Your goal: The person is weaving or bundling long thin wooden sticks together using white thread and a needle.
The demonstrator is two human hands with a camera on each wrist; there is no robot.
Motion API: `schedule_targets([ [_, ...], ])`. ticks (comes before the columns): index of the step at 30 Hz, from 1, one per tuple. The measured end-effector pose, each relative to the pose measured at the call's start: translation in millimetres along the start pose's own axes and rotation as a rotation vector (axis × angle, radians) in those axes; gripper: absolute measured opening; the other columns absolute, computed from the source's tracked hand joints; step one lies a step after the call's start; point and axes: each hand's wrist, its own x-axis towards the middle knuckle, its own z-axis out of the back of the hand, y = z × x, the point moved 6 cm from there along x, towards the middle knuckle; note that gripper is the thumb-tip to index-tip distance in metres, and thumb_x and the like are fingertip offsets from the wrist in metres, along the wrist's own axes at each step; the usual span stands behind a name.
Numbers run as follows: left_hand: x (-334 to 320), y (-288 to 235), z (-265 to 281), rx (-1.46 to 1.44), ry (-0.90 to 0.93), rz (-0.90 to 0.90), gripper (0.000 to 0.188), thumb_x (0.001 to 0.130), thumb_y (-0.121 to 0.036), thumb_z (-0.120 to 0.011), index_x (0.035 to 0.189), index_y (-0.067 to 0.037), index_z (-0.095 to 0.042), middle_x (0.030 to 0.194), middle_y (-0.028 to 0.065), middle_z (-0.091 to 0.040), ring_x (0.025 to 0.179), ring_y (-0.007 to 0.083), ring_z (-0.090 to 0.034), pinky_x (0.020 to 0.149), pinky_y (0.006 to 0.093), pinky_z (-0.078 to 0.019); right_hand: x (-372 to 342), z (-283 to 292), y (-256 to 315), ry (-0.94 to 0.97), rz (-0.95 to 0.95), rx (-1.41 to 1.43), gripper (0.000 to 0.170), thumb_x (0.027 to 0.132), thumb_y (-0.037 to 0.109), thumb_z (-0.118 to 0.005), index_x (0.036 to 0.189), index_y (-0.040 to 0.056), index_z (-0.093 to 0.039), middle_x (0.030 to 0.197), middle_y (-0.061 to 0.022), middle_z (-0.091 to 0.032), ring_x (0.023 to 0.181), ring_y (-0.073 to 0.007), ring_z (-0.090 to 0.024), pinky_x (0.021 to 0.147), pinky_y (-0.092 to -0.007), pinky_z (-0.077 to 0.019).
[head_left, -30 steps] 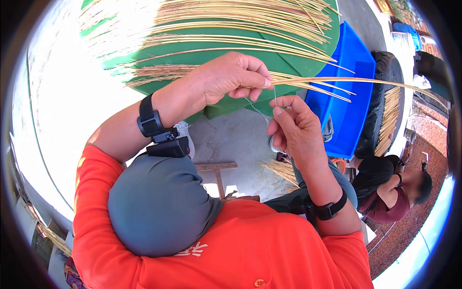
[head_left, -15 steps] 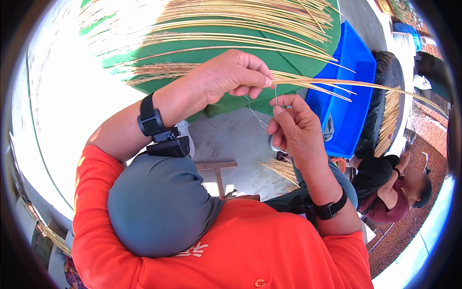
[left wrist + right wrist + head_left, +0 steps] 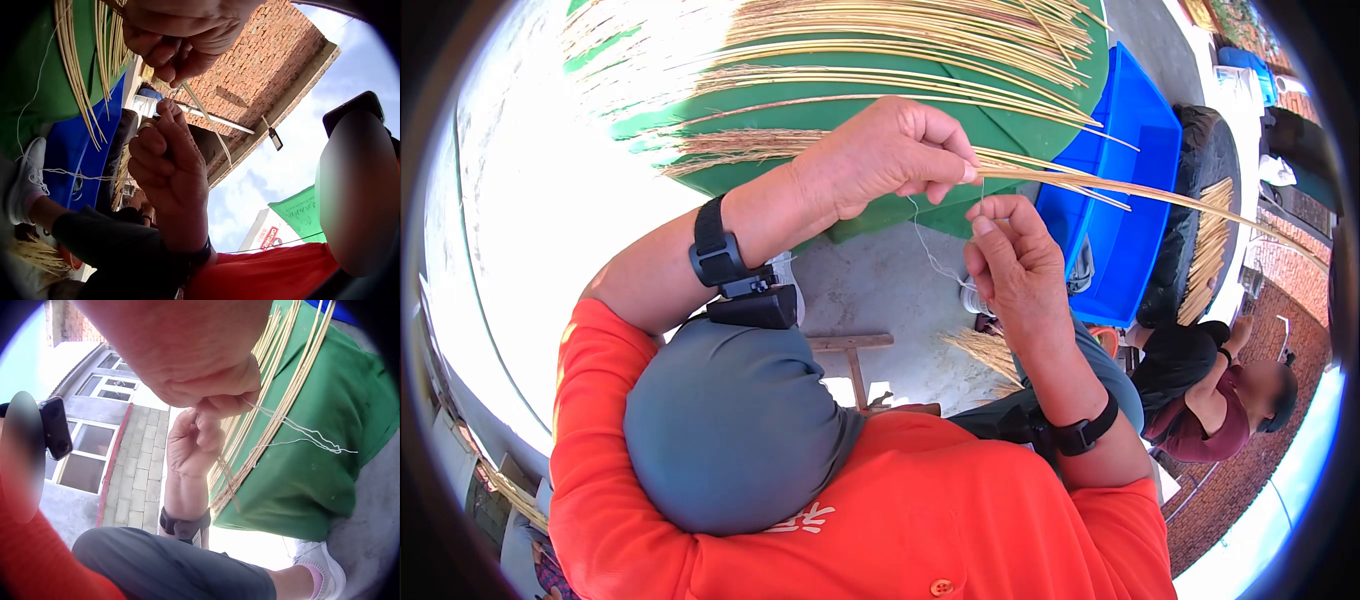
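Note:
In the head view my left hand (image 3: 895, 155) pinches a few long, thin straw stalks (image 3: 1120, 184), whose free ends stretch out to the right. Just below, my right hand (image 3: 1022, 262) pinches a white thread (image 3: 983, 188) between thumb and forefinger, and the thread runs taut up to the stalks at the left fingertips. A slack length of thread (image 3: 925, 245) hangs between the hands. In the right wrist view thread strands (image 3: 300, 428) trail from the right hand (image 3: 206, 369), and the left hand (image 3: 195, 444) holds the stalks behind it.
Rows of loose stalks (image 3: 880, 55) with brushy ends lie on a green-covered round table (image 3: 945, 75). A blue bin (image 3: 1145, 150) stands beside it. More stalks (image 3: 1208, 250) lie on a dark round surface, and another person (image 3: 1215, 400) sits at the right.
My left hand has shifted slightly up and to the right with the stalks, and their far ends have swung downward in the head view. The right hand has barely moved.

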Motion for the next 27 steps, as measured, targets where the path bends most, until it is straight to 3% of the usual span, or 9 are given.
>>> schedule_targets([
  [20, -2.2, -3.3, -3.4, 0.033, 0.044, -0.036, 0.01, 0.079, -0.014, -0.062, 0.079, -0.004, -0.066, 0.058, -0.0007, -0.056, 0.049, 0.0015, -0.044, 0.044, 0.0171, -0.0272, -2.1, -1.0, -0.7, -0.007, 0.026, 0.068, 0.004, 0.092, 0.016, -0.05, 0.094, 0.0124, -0.052, 0.059, 0.0022, -0.045, 0.045, -0.0017, -0.032, 0.039, -0.0164, -0.022],
  [27, -3.5, 1.2, -9.3, 0.029, 0.08, -0.08, 0.009, 0.079, -0.012, -0.063, 0.08, -0.004, -0.066, 0.06, -0.0001, -0.057, 0.052, 0.0024, -0.046, 0.045, 0.0172, -0.0295, 2.6, 6.1, 9.6, -0.037, 0.009, 0.097, 0.01, 0.092, 0.014, -0.051, 0.095, 0.005, -0.054, 0.062, -0.0001, -0.049, 0.045, -0.004, -0.037, 0.039, -0.0176, -0.0282],
])
